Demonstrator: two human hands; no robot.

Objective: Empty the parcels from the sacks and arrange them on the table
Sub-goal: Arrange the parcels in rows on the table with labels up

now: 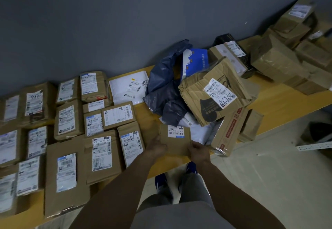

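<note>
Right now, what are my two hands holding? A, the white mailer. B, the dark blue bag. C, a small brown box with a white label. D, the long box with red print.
C: the left hand and right hand hold the small brown box by its sides, near the front edge of the table.

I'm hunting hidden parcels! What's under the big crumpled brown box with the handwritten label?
White plastic mailers poke out from beneath the crumpled box, beside a dark blue bag. Anything deeper is covered.
</note>
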